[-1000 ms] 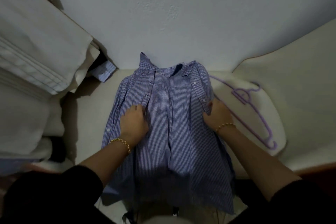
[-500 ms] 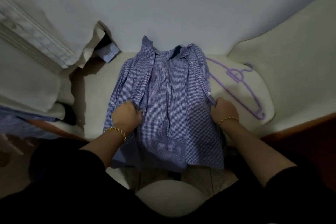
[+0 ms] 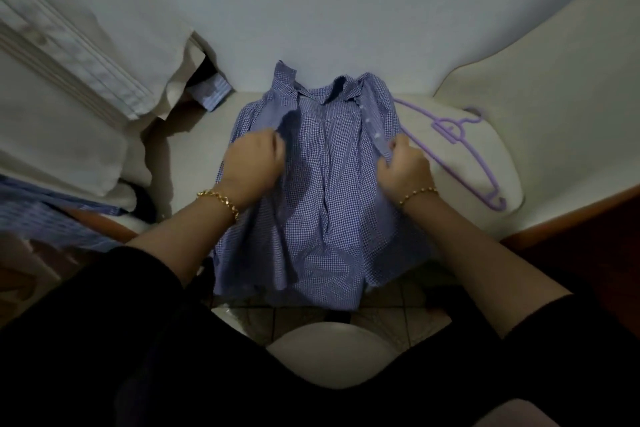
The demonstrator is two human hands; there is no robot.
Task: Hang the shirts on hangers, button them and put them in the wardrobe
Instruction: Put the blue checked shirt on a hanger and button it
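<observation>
Lying collar-away from me on a cream padded surface (image 3: 194,152), the blue checked shirt (image 3: 322,211) is spread with its front open and its hem hanging over the near edge, above a tiled floor (image 3: 304,314). My left hand (image 3: 252,166) grips the shirt's left front edge, the fingers (image 3: 273,149) curled round a bunch of cloth that stands raised off the panel beneath. My right hand (image 3: 403,170) grips the opposite front edge, the one with the row of pale buttons (image 3: 369,121); its fingers (image 3: 398,146) are closed tight on the fabric, thumb side up. Between the two hands the inside of the shirt shows, creased down the middle. Each wrist wears a gold chain bracelet, one on the left (image 3: 220,201) and one on the right (image 3: 417,193), and black sleeves cover my upper arms at the bottom of the view.

Just beside the shirt's right shoulder lies a purple plastic hanger (image 3: 460,156), flat on the same cream surface. I cannot tell whether its near arm touches the cloth. Off to the left, cream pillows or folded linens (image 3: 86,62) are stacked up, with a bit of blue striped cloth (image 3: 211,94) poking out under them near the shirt's collar and more striped cloth (image 3: 41,215) at the far left edge. A pale wall (image 3: 346,10) rises behind everything.
</observation>
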